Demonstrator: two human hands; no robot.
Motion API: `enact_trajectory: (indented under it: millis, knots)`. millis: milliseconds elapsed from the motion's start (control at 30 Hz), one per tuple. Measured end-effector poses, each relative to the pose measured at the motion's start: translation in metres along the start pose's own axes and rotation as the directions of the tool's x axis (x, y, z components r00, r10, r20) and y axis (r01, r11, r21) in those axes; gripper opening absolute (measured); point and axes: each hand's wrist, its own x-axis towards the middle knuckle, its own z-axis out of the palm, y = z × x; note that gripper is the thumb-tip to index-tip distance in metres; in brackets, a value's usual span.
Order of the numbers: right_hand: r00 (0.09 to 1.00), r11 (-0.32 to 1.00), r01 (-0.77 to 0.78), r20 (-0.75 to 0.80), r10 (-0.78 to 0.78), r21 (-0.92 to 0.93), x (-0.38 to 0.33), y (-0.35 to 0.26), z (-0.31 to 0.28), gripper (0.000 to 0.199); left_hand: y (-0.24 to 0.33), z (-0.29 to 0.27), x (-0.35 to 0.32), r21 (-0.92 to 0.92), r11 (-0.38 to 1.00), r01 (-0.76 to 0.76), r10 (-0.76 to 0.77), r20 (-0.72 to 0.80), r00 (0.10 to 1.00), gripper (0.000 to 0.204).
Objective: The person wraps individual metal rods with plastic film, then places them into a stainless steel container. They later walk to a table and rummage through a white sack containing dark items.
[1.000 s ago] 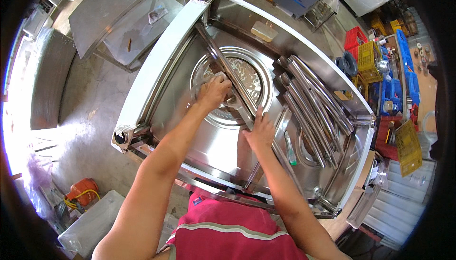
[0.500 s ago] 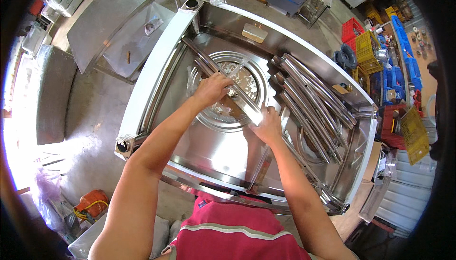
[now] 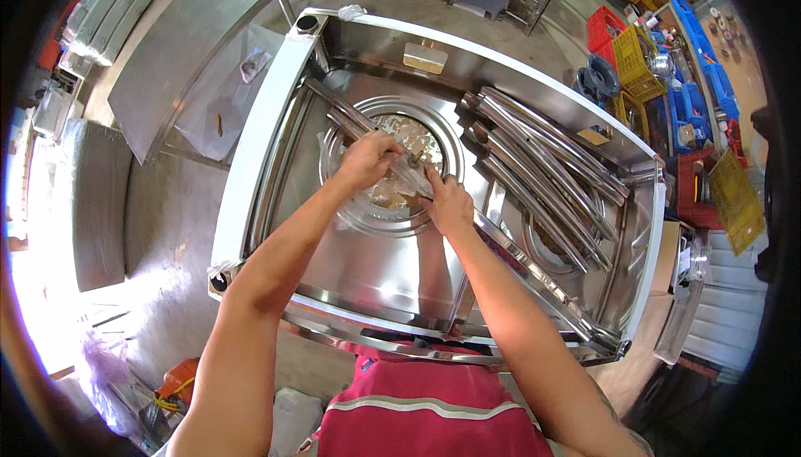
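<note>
A long steel tube [image 3: 342,112] lies diagonally inside a large stainless steel frame [image 3: 261,136] with a flat panel. My left hand [image 3: 368,162] is closed round the tube, near the middle of a ringed round opening. Crumpled clear plastic film [image 3: 408,176] lies bunched along the tube between my hands. My right hand [image 3: 449,206] is closed, pinching the film against the tube with thumb and fingers; its exact grip is partly hidden. Beyond that hand, more tubing [image 3: 534,269] runs toward the near right corner.
Several loose steel tubes [image 3: 542,169] lie in a pile at the frame's right. A steel table [image 3: 188,48] stands at the far left. Yellow crates [image 3: 637,60], a red crate [image 3: 604,31] and blue bins [image 3: 689,108] stand at the right. An orange object [image 3: 177,383] with a yellow cord sits at lower left.
My right hand has drawn in toward my left along the tube. The film between them is now bunched up. The whole view has shifted slightly.
</note>
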Motion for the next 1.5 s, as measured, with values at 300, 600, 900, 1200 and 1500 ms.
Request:
enact_trajectory:
  millis: [300, 600, 900, 1200, 1500]
  knots:
    - [0.997, 0.996, 0.007, 0.075, -0.014, 0.088, 0.011, 0.009, -0.008, 0.083, 0.018, 0.012, -0.057, 0.067, 0.997, -0.035, 0.045, -0.158, 0.986, 0.012]
    - [0.997, 0.996, 0.048, -0.065, -0.043, 0.077, 0.014, 0.01, -0.007, 0.091, 0.03, 0.016, -0.041, -0.221, 0.971, 0.088, -0.17, -0.385, 0.907, 0.013]
    - [0.992, 0.988, 0.018, -0.117, -0.036, -0.152, 0.022, 0.005, 0.014, 0.07, 0.061, 0.026, -0.024, -0.536, 0.822, 0.191, -0.413, -0.332, 0.848, 0.012]
    - [0.999, 0.999, 0.032, 0.013, -0.032, -0.032, 0.047, 0.024, -0.011, 0.064, 0.054, 0.039, -0.031, -0.729, 0.676, 0.106, -0.441, -0.285, 0.851, 0.018]
    - [0.982, 0.999, -0.005, 0.19, -0.002, 0.037, 0.068, 0.04, -0.015, 0.07, 0.05, 0.058, -0.065, -0.946, 0.313, 0.088, -0.672, -0.155, 0.725, 0.021]
